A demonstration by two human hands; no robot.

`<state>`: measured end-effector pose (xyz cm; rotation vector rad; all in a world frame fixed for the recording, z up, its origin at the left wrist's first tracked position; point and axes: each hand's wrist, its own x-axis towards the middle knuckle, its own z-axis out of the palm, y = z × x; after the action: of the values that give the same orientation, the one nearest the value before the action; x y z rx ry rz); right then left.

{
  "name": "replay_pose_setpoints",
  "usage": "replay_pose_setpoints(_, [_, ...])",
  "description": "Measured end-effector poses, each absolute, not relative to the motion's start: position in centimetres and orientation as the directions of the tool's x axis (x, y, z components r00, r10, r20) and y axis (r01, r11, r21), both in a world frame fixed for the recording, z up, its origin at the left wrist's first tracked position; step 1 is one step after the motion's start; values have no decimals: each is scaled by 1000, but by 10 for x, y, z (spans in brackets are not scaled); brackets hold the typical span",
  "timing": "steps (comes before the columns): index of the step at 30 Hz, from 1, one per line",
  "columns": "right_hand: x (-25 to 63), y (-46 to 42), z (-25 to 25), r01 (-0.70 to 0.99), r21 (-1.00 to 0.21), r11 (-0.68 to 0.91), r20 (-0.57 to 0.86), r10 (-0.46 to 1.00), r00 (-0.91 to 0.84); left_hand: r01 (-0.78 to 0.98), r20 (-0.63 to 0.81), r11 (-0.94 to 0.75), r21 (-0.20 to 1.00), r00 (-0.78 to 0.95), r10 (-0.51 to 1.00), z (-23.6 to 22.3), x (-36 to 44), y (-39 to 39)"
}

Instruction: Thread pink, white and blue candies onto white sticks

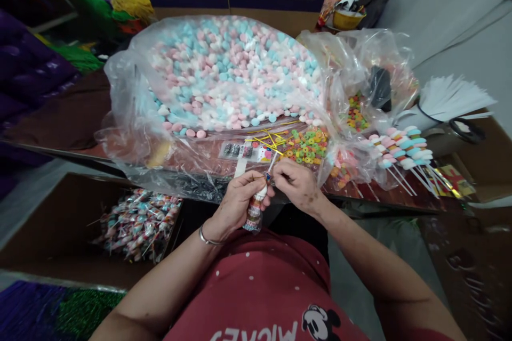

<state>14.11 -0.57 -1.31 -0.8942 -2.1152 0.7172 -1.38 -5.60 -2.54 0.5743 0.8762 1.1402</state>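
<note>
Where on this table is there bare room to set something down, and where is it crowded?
Mainly a narrow strip of table along the front edge looks bare, bordered by the small candy bag and the white sticks of the skewers. Loose candy rings and yellow ties crowd the space beyond the right hand; the big marshmallow bag fills the middle.

The candy bag [232, 80] is sprawling across the table [404, 200], a carton [248, 2] standing behind it. Ring candies [306, 145] are lying before its right end; further right, loose skewers [406, 148] are resting, a strip bundle [456, 97] leaning behind. Down left, an open box [44, 224] is holding wrapped skewers [138, 224], and the left hand [238, 197] is cradling another skewer [254, 208].
</note>
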Motion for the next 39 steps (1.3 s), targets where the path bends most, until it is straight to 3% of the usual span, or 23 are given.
replay_pose_setpoints(10, [146, -8, -18, 286, -823, 491, 278, 787, -551, -542, -308, 293, 788, 65, 949, -33, -12, -61])
replay_pose_setpoints(17, [138, -22, -19, 448, -773, 449, 228, 856, -465, -570, -332, 261, 779, -23, 943, -33, -13, -57])
replay_pose_setpoints(20, [135, -27, -23, 540, -640, 547, 315, 827, -465, -547, -342, 261, 796, -50, 938, -32, -11, -57])
replay_pose_setpoints(24, [134, -29, -25, 678, -242, 694, 476, 694, -540, -536, -353, 254, 805, -90, 931, -30, -8, -56])
replay_pose_setpoints(26, [134, -29, -23, 657, -49, 752, 534, 576, -619, -537, -367, 263, 802, -94, 926, -30, -7, -55])
replay_pose_setpoints(28, [135, -28, -22, 608, 35, 793, 548, 494, -675, -532, -372, 275, 801, -83, 924, -29, -7, -53])
replay_pose_setpoints(30, [136, -26, -23, 605, -15, 796, 522, 522, -674, -525, -376, 289, 801, -65, 924, -28, -7, -53])
replay_pose_setpoints(35, [139, -22, -33, 638, -378, 671, 333, 742, -582, -480, -377, 301, 824, -68, 924, -27, -5, -54])
replay_pose_setpoints(37, [139, -23, -36, 650, -371, 663, 303, 748, -591, -458, -360, 290, 840, -70, 930, -30, -3, -55])
replay_pose_setpoints(39, [137, -24, -37, 677, -244, 694, 340, 715, -611, -439, -346, 280, 854, -77, 935, -33, -1, -55])
